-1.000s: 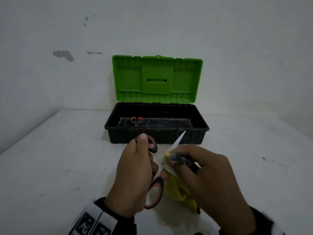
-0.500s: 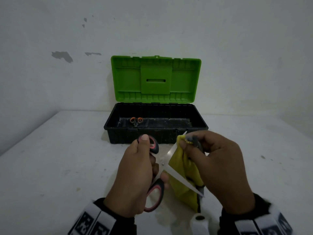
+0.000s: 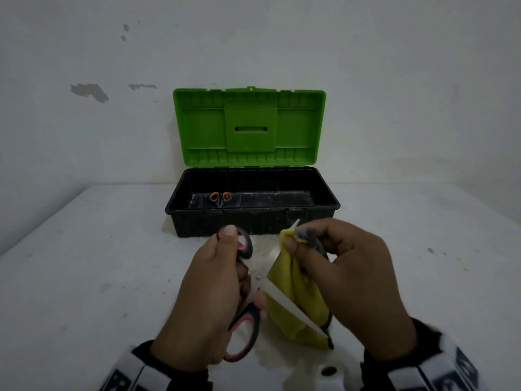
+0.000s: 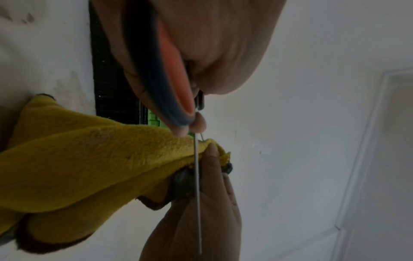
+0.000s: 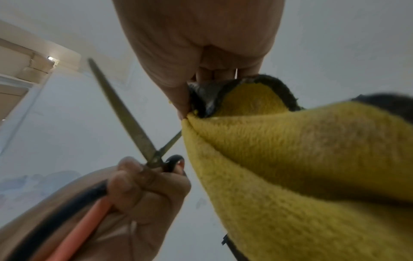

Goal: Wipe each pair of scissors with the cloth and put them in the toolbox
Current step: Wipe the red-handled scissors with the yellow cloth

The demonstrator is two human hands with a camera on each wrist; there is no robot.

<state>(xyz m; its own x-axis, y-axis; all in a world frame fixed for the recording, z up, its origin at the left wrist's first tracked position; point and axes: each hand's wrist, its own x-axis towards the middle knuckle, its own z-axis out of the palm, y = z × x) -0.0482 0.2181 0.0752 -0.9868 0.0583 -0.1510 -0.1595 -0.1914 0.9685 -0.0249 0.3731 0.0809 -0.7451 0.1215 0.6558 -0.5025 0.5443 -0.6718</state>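
Note:
My left hand [image 3: 217, 292] grips the black-and-pink handles of a large pair of scissors [image 3: 245, 331], whose blades are spread apart. My right hand [image 3: 346, 275] pinches a yellow cloth [image 3: 296, 289] around the far blade near its tip; the near blade [image 3: 293, 309] lies bare across the cloth. The left wrist view shows the cloth [image 4: 89, 167] folded over the blade [image 4: 197, 185]. The right wrist view shows the crossed scissors [image 5: 134, 127] and the cloth [image 5: 290, 159]. Behind my hands stands the black toolbox [image 3: 253, 218], its green lid [image 3: 249, 128] upright. A small orange-handled pair of scissors [image 3: 220, 197] lies inside at the left.
The white table [image 3: 84, 277] runs back to a white wall just behind the toolbox. A white round object [image 3: 328, 372] with a dark centre sits at the near edge between my wrists.
My right hand has slid the cloth up the far blade from near the pivot to its tip. The cloth now hangs down more fully. My left hand stays in place on the handles.

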